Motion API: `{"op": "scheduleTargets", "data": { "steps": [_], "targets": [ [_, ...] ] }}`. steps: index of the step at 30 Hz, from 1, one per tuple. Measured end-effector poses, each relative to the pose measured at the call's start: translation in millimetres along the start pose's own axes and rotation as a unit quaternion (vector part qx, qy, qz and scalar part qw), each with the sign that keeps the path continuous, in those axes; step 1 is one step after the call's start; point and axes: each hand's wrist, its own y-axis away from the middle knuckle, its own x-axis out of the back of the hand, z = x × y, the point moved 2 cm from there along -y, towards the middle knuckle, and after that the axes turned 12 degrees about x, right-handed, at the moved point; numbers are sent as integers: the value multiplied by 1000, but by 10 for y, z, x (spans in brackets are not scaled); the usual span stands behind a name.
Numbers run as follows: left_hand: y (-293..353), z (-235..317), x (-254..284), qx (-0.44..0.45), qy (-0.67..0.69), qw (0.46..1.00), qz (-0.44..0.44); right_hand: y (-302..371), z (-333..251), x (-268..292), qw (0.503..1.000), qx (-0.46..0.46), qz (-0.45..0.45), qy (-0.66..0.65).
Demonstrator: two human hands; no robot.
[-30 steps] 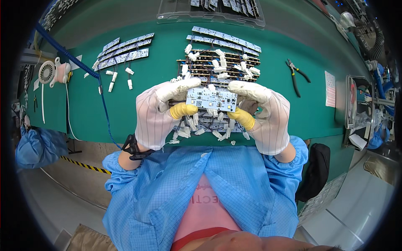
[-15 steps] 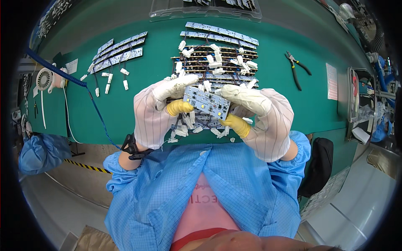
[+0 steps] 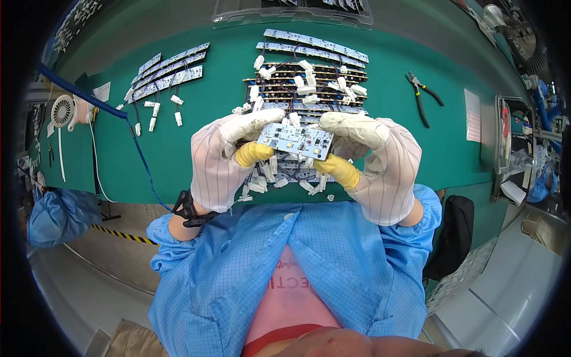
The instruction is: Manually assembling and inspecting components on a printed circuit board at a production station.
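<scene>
Between my two gloved hands is a white circuit board [image 3: 295,141] with small yellow LEDs and black chips on its upper face. My left hand [image 3: 253,134] grips its left end, the yellow-covered thumb in front and the white-gloved fingers behind. At the right end my right hand [image 3: 355,143] pinches it in the same way. Underneath and beyond lie rows of long narrow LED boards [image 3: 315,40] with dark wires and white plug connectors [image 3: 306,83]. The board and my hands hide part of these rows.
Several more LED strips [image 3: 169,80] lie fanned out on the left of the green mat. Pliers with dark handles [image 3: 423,98] rest to the right, near a printed sheet [image 3: 471,115]. A clear plastic tray [image 3: 291,21] stands at the back, a small fan [image 3: 63,111] far left.
The circuit board has turned from a slant down to the right to nearly level. My right hand has shifted slightly right and up; my left hand has barely moved.
</scene>
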Motion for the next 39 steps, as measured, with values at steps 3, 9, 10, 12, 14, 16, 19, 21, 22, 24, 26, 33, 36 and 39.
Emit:
{"op": "scheduleTargets", "data": {
  "steps": [3,9,10,12,14,16,19,21,22,24,26,33,36,39],
  "targets": [
    [23,-29,11,0,6,1000,16,-18,-12,28,998,12,-48,30],
    [-2,65,39,14,58,998,0,-12,16,12,998,3,-50,40],
    [0,61,40,16,59,998,1,-18,14,10,998,3,-49,31],
    [0,61,32,4,102,995,-5,-19,26,13,999,3,-48,22],
    [-1,128,22,30,145,989,-24,-8,47,24,998,24,-43,36],
    [5,120,17,56,190,979,-40,-3,48,8,998,19,-45,37],
    [-1,87,18,20,210,977,-18,8,57,-55,1000,6,-6,27],
    [-8,112,47,15,189,982,-26,22,72,-74,999,-2,31,14],
    [-4,119,47,15,189,981,-26,27,73,-78,999,10,37,22],
    [10,135,51,6,185,983,-7,27,61,-59,998,21,43,29],
    [32,131,62,9,191,982,-6,19,36,-27,999,13,-23,28],
    [41,165,58,-3,206,978,-6,19,13,-8,997,59,-9,51],
    [49,198,53,-8,206,979,0,26,9,-5,998,51,-22,35],
    [48,190,44,-7,215,977,0,45,6,-7,999,36,-13,27]
  ]
}}
